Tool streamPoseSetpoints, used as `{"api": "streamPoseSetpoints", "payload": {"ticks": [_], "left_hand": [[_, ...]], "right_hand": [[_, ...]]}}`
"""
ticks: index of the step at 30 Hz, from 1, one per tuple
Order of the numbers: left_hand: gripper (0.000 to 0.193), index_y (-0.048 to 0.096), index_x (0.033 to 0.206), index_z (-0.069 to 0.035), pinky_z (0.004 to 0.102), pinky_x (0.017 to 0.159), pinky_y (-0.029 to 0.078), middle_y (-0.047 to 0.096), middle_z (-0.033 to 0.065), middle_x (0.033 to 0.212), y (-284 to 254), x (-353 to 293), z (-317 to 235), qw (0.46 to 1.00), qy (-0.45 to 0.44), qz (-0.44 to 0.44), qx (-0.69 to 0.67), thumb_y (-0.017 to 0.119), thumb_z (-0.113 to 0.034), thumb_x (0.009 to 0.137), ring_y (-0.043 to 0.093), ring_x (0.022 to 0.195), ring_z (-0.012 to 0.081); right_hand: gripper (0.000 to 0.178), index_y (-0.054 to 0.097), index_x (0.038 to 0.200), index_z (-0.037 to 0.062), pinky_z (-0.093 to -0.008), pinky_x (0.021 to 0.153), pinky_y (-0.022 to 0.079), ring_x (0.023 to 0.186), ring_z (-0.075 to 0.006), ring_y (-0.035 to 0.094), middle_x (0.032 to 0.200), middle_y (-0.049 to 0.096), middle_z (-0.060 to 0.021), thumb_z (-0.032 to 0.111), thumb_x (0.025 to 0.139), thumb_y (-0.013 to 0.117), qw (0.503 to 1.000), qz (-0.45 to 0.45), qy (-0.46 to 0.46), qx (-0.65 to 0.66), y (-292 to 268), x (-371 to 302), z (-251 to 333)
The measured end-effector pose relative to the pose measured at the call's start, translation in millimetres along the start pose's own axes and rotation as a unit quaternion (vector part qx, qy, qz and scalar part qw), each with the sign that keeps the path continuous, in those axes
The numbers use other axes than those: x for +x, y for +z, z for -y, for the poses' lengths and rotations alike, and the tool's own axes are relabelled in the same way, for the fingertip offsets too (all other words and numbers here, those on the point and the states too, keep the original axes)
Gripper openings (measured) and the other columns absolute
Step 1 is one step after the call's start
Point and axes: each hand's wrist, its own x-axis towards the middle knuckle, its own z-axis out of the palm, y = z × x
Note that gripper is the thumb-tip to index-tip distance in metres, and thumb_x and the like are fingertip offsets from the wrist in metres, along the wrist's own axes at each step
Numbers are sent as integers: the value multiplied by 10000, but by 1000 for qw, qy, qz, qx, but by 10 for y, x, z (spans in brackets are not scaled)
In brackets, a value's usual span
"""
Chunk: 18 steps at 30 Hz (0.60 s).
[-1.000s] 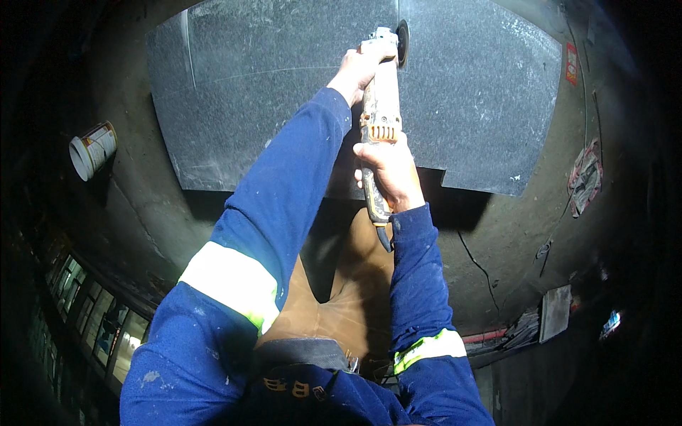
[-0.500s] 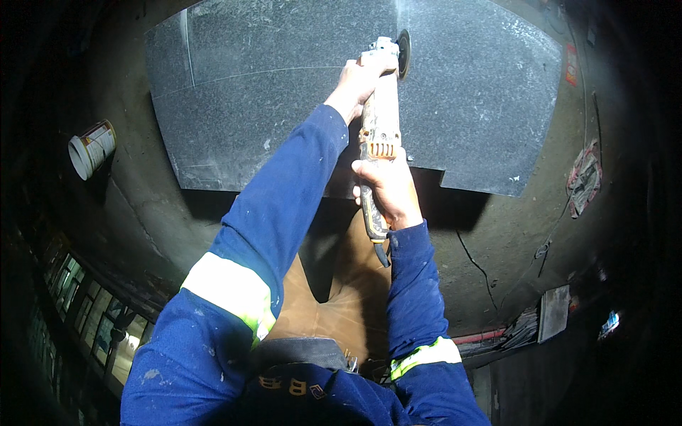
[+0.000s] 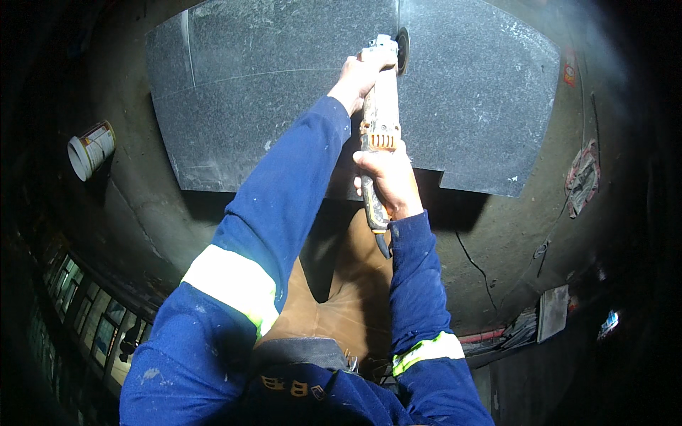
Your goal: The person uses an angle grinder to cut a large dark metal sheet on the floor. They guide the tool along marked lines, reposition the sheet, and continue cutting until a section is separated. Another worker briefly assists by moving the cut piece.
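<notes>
An angle grinder (image 3: 383,99) spans between both my hands, its orange-and-black body pointing away from me. My left hand (image 3: 359,77) wraps round the front of the tool near its metal head. Further back, my right hand (image 3: 389,174) grips the rear handle, with the black cord stub below it. The dark cutting disc (image 3: 403,51) stands on edge at the tool's right side, over a dark grey speckled stone slab (image 3: 249,128). It lines up with a pale straight line running to the slab's far edge. Whether the disc touches the stone is hard to tell.
A white bucket (image 3: 89,153) lies on its side on the floor, left of the slab. At the right are a crumpled bag (image 3: 582,181) and a dark cable (image 3: 477,266). A flat board (image 3: 553,314) lies lower right. The slab's near edge has a stepped notch.
The grinder and both my hands have shifted slightly away from me, along the pale line. A faint haze shows at the upper right.
</notes>
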Motion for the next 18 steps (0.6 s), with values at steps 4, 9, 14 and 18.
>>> {"api": "streamPoseSetpoints", "payload": {"ticks": [4, 9, 14, 18], "left_hand": [[353, 691, 1021, -18, 373, 641, 603, 696, 86, 890, -4, -55, 129, 1000, 8, -26, 8, 778, -310, 842, 689, 720, 176], [352, 692, 1018, -15, 359, 618, 599, 695, 83, 880, -13, -81, 185, 1000, 6, -30, -4, 781, -306, 840, 684, 689, 170], [375, 688, 1030, -12, 360, 624, 602, 697, 84, 892, -3, -69, 72, 1000, 8, 4, -13, 791, -314, 834, 687, 702, 171], [408, 680, 1062, -6, 370, 632, 603, 697, 88, 916, 4, -32, 16, 1000, 3, 2, -23, 791, -325, 833, 690, 725, 180]], "right_hand": [[534, 378, 1226, 42, -317, 442, 556, 528, -191, 631, 825, 609, -103, 29, 847, 754, 1000, 3, 8, 9, -2, -134, -45], [531, 379, 1229, 40, -319, 445, 560, 530, -192, 633, 823, 611, -106, 23, 851, 751, 1000, 3, 6, -2, -30, -149, -110], [539, 376, 1232, 45, -326, 448, 553, 530, -195, 625, 849, 602, -111, 12, 847, 751, 1000, 10, -5, 11, -25, -66, -73], [548, 376, 1231, 47, -330, 452, 551, 529, -201, 622, 857, 600, -111, 6, 838, 757, 1000, 0, 0, 5, -31, 38, -76]]}}
